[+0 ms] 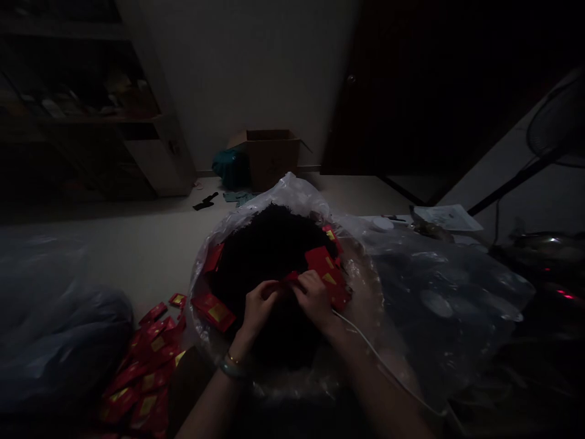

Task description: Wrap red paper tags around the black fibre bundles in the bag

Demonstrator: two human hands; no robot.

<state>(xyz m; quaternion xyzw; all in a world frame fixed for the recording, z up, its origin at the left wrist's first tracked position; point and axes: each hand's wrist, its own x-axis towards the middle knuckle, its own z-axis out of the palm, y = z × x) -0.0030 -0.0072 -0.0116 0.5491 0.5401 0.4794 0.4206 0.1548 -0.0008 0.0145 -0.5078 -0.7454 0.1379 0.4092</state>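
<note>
Red shows where the left hand (259, 302) and right hand (313, 296), fingertips pinched close, hold one packet (289, 278) over a dark heap (269, 238) ringed by clear plastic (297, 190). Two bracelets (231, 368) circle the left wrist. Two packets (219, 313) lie at the heap's left edge; several (322, 259) overlap at its right, too dim to count. One white cord (379, 358) passes the right forearm. Many packets (153, 347) pile on the floor (159, 244), left. Beyond stand one box (274, 163) and one fan (560, 122).

A red packet (291, 277) is held over a big, dark heap (272, 244). Only a bit of its red shows, and the rest is hidden. The heap looks black, with a crumbly top edge.
</note>
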